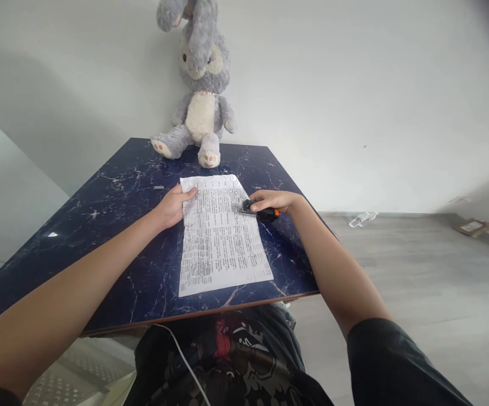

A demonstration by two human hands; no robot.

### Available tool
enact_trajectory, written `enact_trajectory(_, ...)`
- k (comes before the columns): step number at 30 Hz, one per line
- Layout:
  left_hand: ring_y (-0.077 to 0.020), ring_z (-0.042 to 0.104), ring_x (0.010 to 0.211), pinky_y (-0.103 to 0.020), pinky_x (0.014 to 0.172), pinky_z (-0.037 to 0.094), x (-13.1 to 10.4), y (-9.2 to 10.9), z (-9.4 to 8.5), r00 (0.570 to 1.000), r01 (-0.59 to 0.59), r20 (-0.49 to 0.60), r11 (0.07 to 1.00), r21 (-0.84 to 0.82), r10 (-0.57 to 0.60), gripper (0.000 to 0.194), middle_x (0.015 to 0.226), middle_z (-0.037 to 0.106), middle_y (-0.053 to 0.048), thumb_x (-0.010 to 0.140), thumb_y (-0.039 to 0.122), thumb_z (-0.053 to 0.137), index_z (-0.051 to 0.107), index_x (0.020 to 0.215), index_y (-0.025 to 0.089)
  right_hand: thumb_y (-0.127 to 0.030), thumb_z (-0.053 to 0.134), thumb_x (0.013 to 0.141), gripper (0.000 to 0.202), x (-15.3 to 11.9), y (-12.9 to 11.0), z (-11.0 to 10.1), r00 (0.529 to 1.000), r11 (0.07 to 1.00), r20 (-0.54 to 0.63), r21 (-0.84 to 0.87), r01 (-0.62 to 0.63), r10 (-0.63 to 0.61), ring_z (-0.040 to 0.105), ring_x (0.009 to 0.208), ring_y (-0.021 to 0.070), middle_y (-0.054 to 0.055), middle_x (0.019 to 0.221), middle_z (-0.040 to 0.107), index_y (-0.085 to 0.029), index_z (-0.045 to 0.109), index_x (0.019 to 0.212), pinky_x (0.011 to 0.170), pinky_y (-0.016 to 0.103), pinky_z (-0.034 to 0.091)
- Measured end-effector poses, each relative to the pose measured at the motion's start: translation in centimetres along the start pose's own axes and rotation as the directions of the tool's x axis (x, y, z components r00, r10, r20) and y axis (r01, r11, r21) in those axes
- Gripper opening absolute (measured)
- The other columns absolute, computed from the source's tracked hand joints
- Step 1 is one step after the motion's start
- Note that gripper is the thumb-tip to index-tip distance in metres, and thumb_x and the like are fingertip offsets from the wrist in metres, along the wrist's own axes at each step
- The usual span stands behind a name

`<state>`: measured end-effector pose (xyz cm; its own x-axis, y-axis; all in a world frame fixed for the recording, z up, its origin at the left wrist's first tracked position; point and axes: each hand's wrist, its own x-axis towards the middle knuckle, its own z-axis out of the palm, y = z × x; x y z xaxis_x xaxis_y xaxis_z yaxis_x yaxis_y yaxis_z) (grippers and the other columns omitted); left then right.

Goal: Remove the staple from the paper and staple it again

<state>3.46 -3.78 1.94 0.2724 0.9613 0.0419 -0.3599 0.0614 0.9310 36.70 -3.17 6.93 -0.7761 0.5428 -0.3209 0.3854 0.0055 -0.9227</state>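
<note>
Marbled dark blue with white veins, like one broad tabletop (142, 282) pushed up to a pale wall (312, 113), with greyish floor (379, 270) at three o'clock. Covered in dense lines and blocks of dark print, too small to read: one printed sheet (214, 225) on top, lying near the centre of the view; cannot count any beneath. Marked with a pale label, also unreadable, on one brown cardboard piece (472, 227) out at three o'clock; near it, one clear plastic item (362, 219). Printed in red and white on dark clothing (227, 349) at six o'clock, with no words legible.

Gripping the sheet's edge at ten o'clock with the left hand (173, 207), thumb on top. Closed around one black stapler (261, 212), orange at one end, with the right hand (276, 200) at two o'clock, overlapping the sheet's edge. Seated at twelve: one grey plush rabbit (202, 107), two soles showing. Also visible: one small grey strip (158, 187) at ten, one white cable (180, 355) at seven.
</note>
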Motion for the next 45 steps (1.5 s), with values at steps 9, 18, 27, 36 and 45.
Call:
enact_trajectory(9,-0.0363,0.073,0.116,-0.057,0.104,0.058,0.1,-0.1,-0.2,1.000,0.021,-0.009,1.000,-0.010,-0.021,0.035,0.118,0.077,-0.016,0.087,0.019,0.077,0.072,0.122,0.014,-0.056,0.089,0.077,0.046,0.3,0.0,-0.1,0.998,0.998,-0.056,-0.054,-0.014,0.011,0.072,0.088,0.0207,0.009,0.105,0.076,-0.017,0.078,0.098,0.082,0.032,0.060)
enact_trajectory(18,-0.0335,0.074,0.114,-0.054,0.106,0.058,-0.1,0.1,0.2,0.999,0.028,-0.022,0.999,-0.027,-0.028,0.030,0.117,0.078,-0.015,0.089,0.016,0.075,0.074,0.119,0.013,-0.057,0.089,0.080,0.047,0.2,-0.1,0.1,0.997,0.998,-0.051,0.029,-0.051,0.052,0.072,0.083,0.0206,0.010,0.102,0.077,-0.016,0.078,0.100,0.077,0.032,0.061)
enact_trajectory(27,-0.0356,0.074,0.114,-0.055,0.104,0.059,0.0,-0.1,-0.1,1.000,0.015,-0.003,1.000,-0.003,-0.015,0.038,0.117,0.078,-0.015,0.088,0.020,0.078,0.072,0.125,0.014,-0.061,0.085,0.083,0.054,0.0,-0.5,0.6,0.992,0.991,-0.077,0.099,-0.094,0.101,0.074,0.083,0.0229,0.014,0.100,0.077,-0.012,0.077,0.104,0.080,0.033,0.063)
enact_trajectory(36,-0.0336,0.074,0.112,-0.055,0.105,0.057,0.2,-0.3,-0.2,1.000,0.011,0.003,1.000,-0.016,-0.011,0.033,0.113,0.078,-0.014,0.087,0.020,0.079,0.073,0.118,0.013,-0.063,0.085,0.083,0.055,-0.1,-0.7,1.0,0.986,0.991,-0.126,0.100,-0.094,0.106,0.073,0.082,0.0216,0.014,0.097,0.077,-0.012,0.080,0.103,0.081,0.029,0.061)
enact_trajectory(45,-0.0325,0.074,0.112,-0.055,0.106,0.056,0.0,0.0,0.2,1.000,0.012,-0.005,1.000,-0.017,-0.012,0.029,0.113,0.078,-0.014,0.088,0.017,0.075,0.073,0.117,0.012,-0.059,0.085,0.084,0.048,-0.1,-1.4,1.4,0.970,0.987,-0.188,0.074,-0.143,0.155,0.073,0.087,0.0252,0.014,0.106,0.077,-0.015,0.081,0.102,0.083,0.034,0.062)
